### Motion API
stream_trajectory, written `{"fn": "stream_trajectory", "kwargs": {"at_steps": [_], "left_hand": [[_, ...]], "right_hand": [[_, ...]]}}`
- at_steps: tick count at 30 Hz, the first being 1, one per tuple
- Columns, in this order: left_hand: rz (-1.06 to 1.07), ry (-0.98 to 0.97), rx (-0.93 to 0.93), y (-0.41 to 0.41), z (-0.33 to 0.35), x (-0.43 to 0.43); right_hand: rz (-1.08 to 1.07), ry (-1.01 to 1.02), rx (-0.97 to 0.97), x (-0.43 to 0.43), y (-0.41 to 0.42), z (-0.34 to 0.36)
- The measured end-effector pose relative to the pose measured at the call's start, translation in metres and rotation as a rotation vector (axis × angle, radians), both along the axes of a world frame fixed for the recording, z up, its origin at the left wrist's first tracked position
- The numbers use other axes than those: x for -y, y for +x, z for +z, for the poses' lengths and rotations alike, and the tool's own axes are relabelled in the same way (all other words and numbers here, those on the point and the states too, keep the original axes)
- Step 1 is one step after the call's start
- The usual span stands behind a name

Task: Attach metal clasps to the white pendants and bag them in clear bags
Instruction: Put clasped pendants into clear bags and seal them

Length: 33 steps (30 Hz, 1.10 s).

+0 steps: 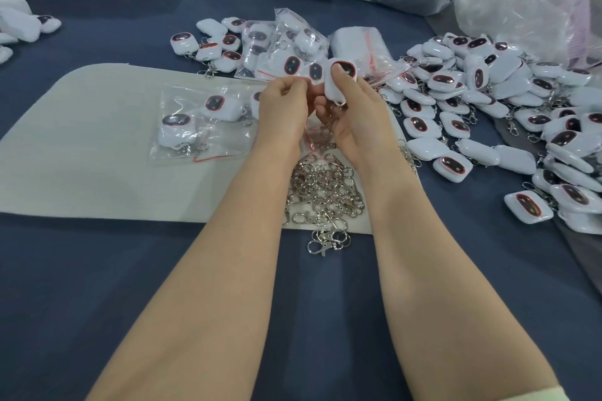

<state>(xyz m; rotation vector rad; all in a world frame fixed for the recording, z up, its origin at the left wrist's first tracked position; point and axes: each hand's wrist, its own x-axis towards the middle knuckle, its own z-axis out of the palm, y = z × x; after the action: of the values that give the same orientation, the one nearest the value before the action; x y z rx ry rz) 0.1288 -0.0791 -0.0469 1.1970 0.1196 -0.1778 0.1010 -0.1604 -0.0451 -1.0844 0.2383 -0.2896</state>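
One white pendant point(337, 83) is grasped in the right grip point(356, 114), above the table point(97, 270). The left grip point(283, 104) is curled just beside it; whether anything is pinched cannot be told. One clasp heap point(325, 192) and one clear bag point(202, 140) holding at least two pendants are laid on the mat point(81, 140).

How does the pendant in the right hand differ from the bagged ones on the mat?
The held pendant is bare and upright in the right hand; the bagged pendants lie flat inside a clear bag. The bagged pendants show a clasp attached; whether the held pendant has one is unclear. Both are white with a dark, red-rimmed oval.
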Motion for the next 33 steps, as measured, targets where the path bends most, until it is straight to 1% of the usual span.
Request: {"fn": "stream_trajectory", "kwargs": {"at_steps": [3,7,12,15,18,20,23,28,33], "left_hand": [[-0.013,-0.039,-0.006,-0.0012,0.0001,-0.0002],[-0.035,0.016,-0.018,0.0012,-0.0022,0.0003],[-0.039,0.002,-0.013,0.0007,-0.0017,0.0],[-0.042,-0.037,-0.014,-0.0006,-0.0005,0.0],[-0.036,-0.029,-0.006,-0.0013,-0.0002,0.0007],[-0.023,-0.008,-0.003,-0.0011,-0.0001,0.0012],[-0.014,-0.036,-0.016,-0.0014,0.0016,0.0014],[-0.029,-0.031,-0.029,-0.0017,0.0024,0.0001],[-0.043,-0.034,-0.026,-0.0029,0.0037,-0.0004]], "right_hand": [[0.002,0.003,0.017,-0.0005,-0.0003,0.0009],[-0.017,-0.047,-0.003,-0.0004,-0.0005,0.0005],[-0.008,-0.195,-0.003,0.0007,-0.0009,-0.0022],[-0.013,-0.218,0.007,0.0002,-0.0005,-0.003],[0.005,-0.172,0.022,-0.0018,0.0005,-0.0029],[0.035,-0.108,0.014,-0.0036,0.0011,-0.0017],[0.035,-0.017,0.001,-0.0049,0.0017,-0.0006],[0.078,-0.073,0.037,-0.0036,-0.0009,-0.0017],[0.087,0.036,0.033,-0.0041,-0.0005,-0.0001]]}}
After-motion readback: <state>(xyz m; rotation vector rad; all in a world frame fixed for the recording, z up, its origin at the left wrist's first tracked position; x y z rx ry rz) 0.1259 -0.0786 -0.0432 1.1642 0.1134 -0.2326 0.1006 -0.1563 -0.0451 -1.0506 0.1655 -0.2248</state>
